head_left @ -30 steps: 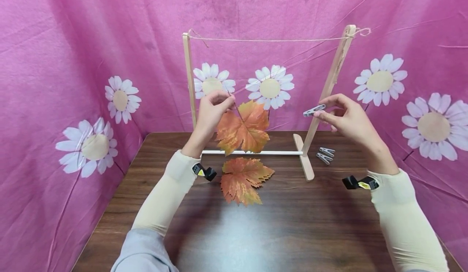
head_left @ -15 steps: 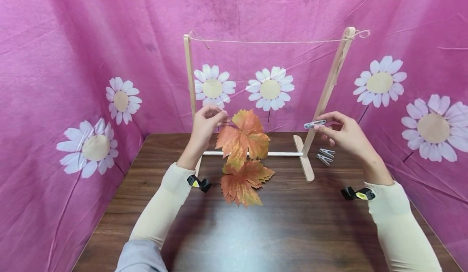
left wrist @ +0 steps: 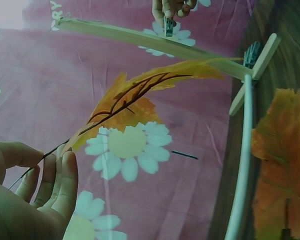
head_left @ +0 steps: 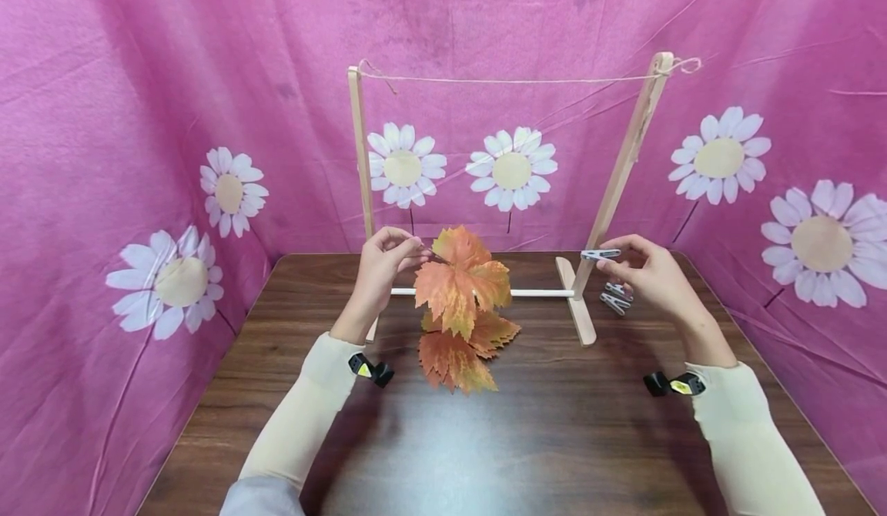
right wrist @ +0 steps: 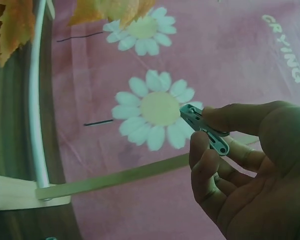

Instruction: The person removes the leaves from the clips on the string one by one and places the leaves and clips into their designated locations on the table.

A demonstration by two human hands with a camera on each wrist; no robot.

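Between thumb and fingers, my left hand [head_left: 383,268] pinches the dark stem of an orange artificial leaf [head_left: 460,277]. In the left wrist view this leaf [left wrist: 125,107] is seen nearly edge-on, its brown veins showing. Below it in the head view, a second orange leaf [head_left: 453,362] lies on the table, partly covered by the held one. My right hand [head_left: 647,273] pinches a small grey clothespin [head_left: 600,254] near the right post. The right wrist view shows the clothespin [right wrist: 205,129] between thumb and fingertips. Several more clothespins [head_left: 615,300] lie on the table below that hand.
A wooden stand has a left post [head_left: 360,154], a right post [head_left: 627,162], and a white rod [head_left: 540,293] low between them. Twine [head_left: 513,81] is strung across the tops. The brown table [head_left: 554,439] meets a pink cloth backdrop [head_left: 485,8] printed with daisies.
Both hands have come down, away from the twine. The held leaf sank with the left hand and now overlaps the lying leaf. The clothespin lowered with the right hand.
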